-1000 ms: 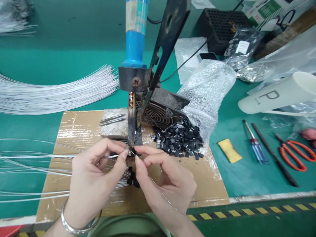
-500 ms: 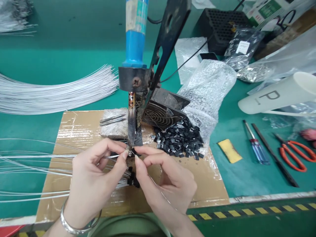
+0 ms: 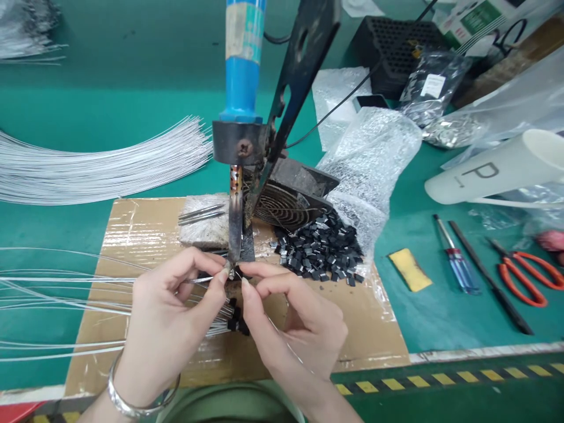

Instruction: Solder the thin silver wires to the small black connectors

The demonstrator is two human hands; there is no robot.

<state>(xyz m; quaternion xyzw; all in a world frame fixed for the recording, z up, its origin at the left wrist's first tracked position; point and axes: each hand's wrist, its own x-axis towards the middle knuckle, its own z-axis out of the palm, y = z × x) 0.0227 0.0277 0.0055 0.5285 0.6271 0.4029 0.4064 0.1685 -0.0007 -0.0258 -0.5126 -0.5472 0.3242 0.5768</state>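
Observation:
A soldering iron (image 3: 242,88) with a blue handle is clamped upright, its tip pointing down between my hands. My left hand (image 3: 174,320) is closed in a pinch on a thin white wire (image 3: 201,279), whose end lies right under the iron's tip. A small part at that end is mostly hidden by my fingertips. My right hand (image 3: 299,323) pinches a thin strand of solder wire (image 3: 294,352), which runs back across the palm; its front end is close to the tip. Below my fingertips lie several wires with black connectors (image 3: 238,320) on their ends.
A black metal bracket (image 3: 304,53) holds the iron over the cardboard (image 3: 374,329). Loose black connectors (image 3: 324,249) are heaped beside a fan (image 3: 286,205). White wires (image 3: 110,167) lie at left. Rightward are a yellow sponge (image 3: 410,269), screwdriver (image 3: 458,264), orange-handled pliers (image 3: 524,276) and cup (image 3: 497,167).
Both hands stay almost in place under the iron's tip, still pinching the white wire and the solder wire. My right hand has shifted very slightly left.

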